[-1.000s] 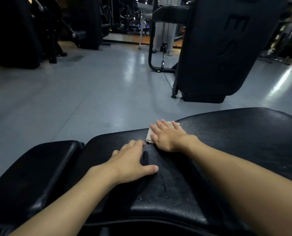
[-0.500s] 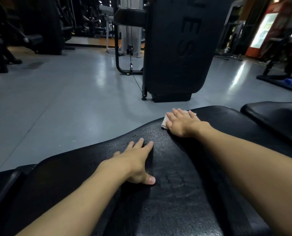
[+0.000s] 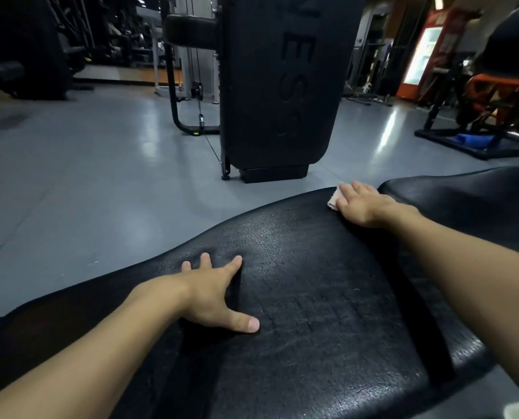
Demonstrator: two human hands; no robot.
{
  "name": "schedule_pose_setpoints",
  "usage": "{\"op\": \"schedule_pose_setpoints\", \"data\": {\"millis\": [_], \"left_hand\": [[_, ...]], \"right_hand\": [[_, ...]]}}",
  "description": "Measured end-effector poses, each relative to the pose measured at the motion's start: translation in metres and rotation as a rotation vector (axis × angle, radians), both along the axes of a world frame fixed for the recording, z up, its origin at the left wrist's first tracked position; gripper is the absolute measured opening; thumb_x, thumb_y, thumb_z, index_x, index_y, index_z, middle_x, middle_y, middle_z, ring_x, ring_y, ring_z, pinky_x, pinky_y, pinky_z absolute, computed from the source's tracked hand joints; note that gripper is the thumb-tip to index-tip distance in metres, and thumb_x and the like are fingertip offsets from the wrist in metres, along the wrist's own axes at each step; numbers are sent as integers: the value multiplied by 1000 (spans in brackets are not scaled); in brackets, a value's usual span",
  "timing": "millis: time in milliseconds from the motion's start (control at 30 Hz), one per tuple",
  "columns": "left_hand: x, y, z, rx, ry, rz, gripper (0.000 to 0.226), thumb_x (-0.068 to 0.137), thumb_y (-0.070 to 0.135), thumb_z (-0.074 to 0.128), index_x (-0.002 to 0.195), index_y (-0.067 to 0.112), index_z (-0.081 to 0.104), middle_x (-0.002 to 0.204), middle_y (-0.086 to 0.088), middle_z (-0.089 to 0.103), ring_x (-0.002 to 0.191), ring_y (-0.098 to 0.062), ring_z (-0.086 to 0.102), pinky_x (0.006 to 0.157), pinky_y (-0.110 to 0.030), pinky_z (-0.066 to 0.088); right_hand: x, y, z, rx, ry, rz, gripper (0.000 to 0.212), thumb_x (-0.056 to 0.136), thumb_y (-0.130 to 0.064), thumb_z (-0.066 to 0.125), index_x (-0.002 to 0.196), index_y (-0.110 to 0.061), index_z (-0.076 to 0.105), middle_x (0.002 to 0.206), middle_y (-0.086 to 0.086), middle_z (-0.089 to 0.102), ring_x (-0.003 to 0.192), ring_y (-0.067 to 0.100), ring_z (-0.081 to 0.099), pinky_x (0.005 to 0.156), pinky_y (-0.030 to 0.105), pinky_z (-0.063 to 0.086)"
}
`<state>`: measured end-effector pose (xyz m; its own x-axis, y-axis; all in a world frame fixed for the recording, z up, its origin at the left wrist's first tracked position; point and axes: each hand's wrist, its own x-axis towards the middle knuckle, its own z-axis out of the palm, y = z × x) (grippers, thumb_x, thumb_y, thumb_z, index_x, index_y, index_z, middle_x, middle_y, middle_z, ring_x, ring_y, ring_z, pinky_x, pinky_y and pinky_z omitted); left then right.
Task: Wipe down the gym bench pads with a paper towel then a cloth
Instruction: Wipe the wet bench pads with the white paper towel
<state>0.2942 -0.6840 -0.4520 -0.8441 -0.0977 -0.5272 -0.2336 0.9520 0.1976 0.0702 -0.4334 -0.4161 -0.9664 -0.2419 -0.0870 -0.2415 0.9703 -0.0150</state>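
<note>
A long black bench pad (image 3: 312, 297) fills the lower part of the view, its textured surface glistening. My right hand (image 3: 362, 204) lies flat with straight fingers on a folded paper towel (image 3: 333, 201), pressing it against the pad's far edge. Only a small pale corner of the towel shows left of the fingers. My left hand (image 3: 212, 294) rests flat on the middle of the pad with fingers spread and thumb out. A second black pad (image 3: 463, 201) begins just right of my right hand.
A tall black padded machine (image 3: 282, 86) stands on the grey floor just beyond the bench. An orange-framed machine (image 3: 494, 95) and a blue roll (image 3: 473, 140) sit at the right. A lit fridge (image 3: 421, 52) glows far right. Dark equipment lines the left back.
My right hand has slid the paper towel rightward along the pad's far edge toward the second pad. My left hand stays on the pad, with fingers spread wider. The view has turned right.
</note>
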Motion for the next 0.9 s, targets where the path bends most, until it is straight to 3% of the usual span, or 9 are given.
{"op": "schedule_pose_setpoints", "data": {"millis": [100,200,300,367,533,700,800,900], "left_hand": [[3,2,-1,21,32,14,125,64,79,66,148,46,-21,159,-13,-25,144,-44,-17,119,-56,5],[5,4,-1,31,53,16,123,67,77,66,149,44,-20,159,-15,-25,144,-46,-18,118,-56,4],[6,3,-6,45,71,24,123,65,78,66,149,45,-19,159,-15,-25,143,-47,-19,117,-61,6],[5,-1,-10,62,91,34,124,62,81,66,148,48,-18,159,-13,-25,143,-46,-20,115,-65,8],[14,-3,-16,101,190,48,121,60,84,62,151,48,-9,162,-6,-19,148,-37,-16,114,-68,7],[46,-21,-26,113,415,82,116,57,92,50,153,35,16,164,-1,6,151,-20,3,119,-54,16],[77,-53,-32,41,404,152,106,63,88,52,151,39,19,163,4,9,150,-19,7,114,-58,25],[105,-89,-41,62,329,248,116,47,100,46,148,49,20,161,7,11,149,-20,11,111,-60,29]], "right_hand": [[15,16,-3,-14,35,16,59,98,-45,15,154,-25,15,163,3,14,151,20,8,119,47,12],[26,25,-2,71,17,29,57,99,-44,15,153,-27,16,164,2,11,152,17,3,119,53,1],[35,24,-2,8,69,23,52,100,-47,17,145,-27,30,159,6,21,150,20,8,118,57,2],[40,17,-7,-1,100,10,55,100,-48,17,148,-24,25,160,7,20,150,23,10,120,53,8],[69,-25,-21,77,70,92,62,101,-48,12,158,-26,2,167,3,-2,153,24,-4,121,51,-4],[131,-106,-42,107,-5,316,65,100,-48,11,159,-24,-1,167,4,-6,153,25,-9,120,55,-7],[145,-118,-38,98,-2,374,66,100,-54,12,159,-27,1,166,6,-10,152,27,-13,117,60,-12],[147,-110,-40,93,-2,297,63,101,-52,8,159,-27,-2,166,8,-11,152,27,-14,118,59,-11]]}}
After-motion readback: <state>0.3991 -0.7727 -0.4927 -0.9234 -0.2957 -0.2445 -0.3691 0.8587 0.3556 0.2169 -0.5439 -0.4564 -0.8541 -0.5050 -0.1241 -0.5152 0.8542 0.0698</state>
